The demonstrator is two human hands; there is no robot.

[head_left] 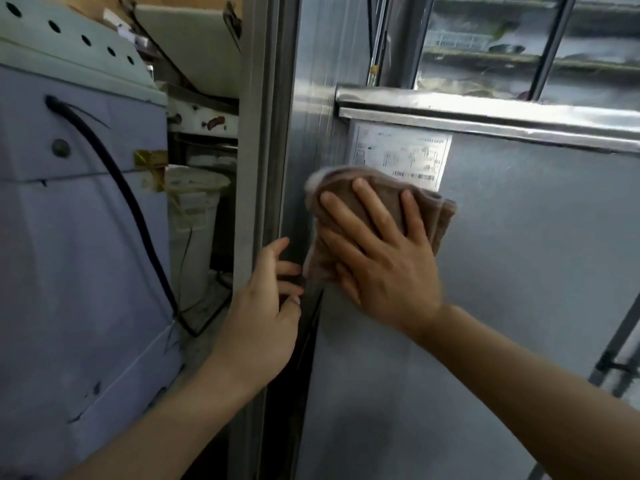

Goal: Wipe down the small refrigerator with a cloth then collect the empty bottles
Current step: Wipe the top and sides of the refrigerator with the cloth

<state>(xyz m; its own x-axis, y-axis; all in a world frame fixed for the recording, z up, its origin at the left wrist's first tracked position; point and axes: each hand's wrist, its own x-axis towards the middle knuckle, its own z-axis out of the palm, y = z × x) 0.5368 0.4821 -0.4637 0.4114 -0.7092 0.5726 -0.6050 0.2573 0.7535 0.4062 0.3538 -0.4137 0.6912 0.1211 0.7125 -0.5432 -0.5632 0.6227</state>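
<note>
The small refrigerator point(519, 271) is a grey metal cabinet filling the right half of the view, with a white label point(401, 154) near its top left corner. A folded brown cloth point(377, 199) lies flat against its side panel just below the label. My right hand point(381, 254) presses the cloth against the panel with straight, spread fingers. My left hand point(266, 306) is at the cabinet's left edge, fingers loosely curved and touching the edge by the dark gap. No bottles are in view.
A grey metal post point(256, 133) stands right beside the refrigerator's left edge. Left of it is a pale blue machine point(69, 237) with a black hose point(131, 202). A white plastic bucket point(194, 209) sits behind in the gap. A window with bars point(554, 39) is above the refrigerator.
</note>
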